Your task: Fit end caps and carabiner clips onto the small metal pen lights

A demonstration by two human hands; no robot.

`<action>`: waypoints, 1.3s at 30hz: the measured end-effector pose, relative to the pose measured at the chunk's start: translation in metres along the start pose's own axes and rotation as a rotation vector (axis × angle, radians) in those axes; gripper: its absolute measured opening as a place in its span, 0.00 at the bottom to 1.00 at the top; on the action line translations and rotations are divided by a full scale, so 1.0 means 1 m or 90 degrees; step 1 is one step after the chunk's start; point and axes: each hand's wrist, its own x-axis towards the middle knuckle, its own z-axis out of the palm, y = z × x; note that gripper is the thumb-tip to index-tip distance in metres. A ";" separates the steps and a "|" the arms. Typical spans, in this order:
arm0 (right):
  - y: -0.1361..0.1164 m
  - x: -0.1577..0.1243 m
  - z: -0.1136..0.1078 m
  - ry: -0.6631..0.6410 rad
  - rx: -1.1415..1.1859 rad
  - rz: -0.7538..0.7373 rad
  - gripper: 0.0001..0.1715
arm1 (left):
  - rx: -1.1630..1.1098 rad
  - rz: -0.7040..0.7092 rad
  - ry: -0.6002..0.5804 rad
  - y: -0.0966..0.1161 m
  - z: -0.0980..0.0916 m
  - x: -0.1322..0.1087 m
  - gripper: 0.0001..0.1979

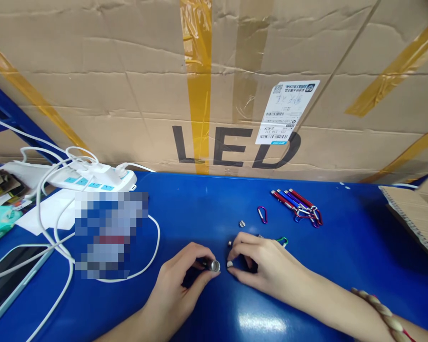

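Observation:
My left hand (183, 280) is closed around a small dark flashlight tube (214, 266), whose hollow silver end faces right and toward me. Between the thumb and fingertips of my right hand (260, 259) is a small silver button cell (229, 264), a short gap away from the tube's mouth. Another small metal piece (229, 243) lies by my right fingertips. Farther back sits a silver cap (242, 223) beside a red carabiner (262, 215). A green carabiner (282, 241) shows partly behind my right hand.
Several red and blue pen-shaped flashlights (294, 202) with carabiners lie at the back right. A cardboard flap (413, 223) borders the right side. At left are a white power strip (92, 178), loose cables and a phone (14, 280). A large carton (146, 95) stands behind.

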 end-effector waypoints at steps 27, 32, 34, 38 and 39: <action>-0.026 -0.003 -0.009 0.155 0.309 0.066 0.06 | -0.055 0.023 -0.077 0.003 0.004 -0.010 0.07; -0.019 -0.010 -0.011 0.180 0.046 -0.236 0.10 | -0.038 0.005 -0.073 0.002 0.002 -0.008 0.08; -0.016 -0.010 -0.014 0.166 -0.013 -0.234 0.11 | -0.027 0.004 -0.063 0.002 0.002 -0.006 0.07; -0.005 -0.005 -0.014 0.189 -0.032 -0.158 0.13 | -0.005 -0.026 -0.015 0.004 0.003 -0.003 0.06; -0.001 -0.003 -0.013 0.182 -0.060 -0.143 0.14 | 0.001 -0.036 -0.007 0.005 0.003 -0.002 0.06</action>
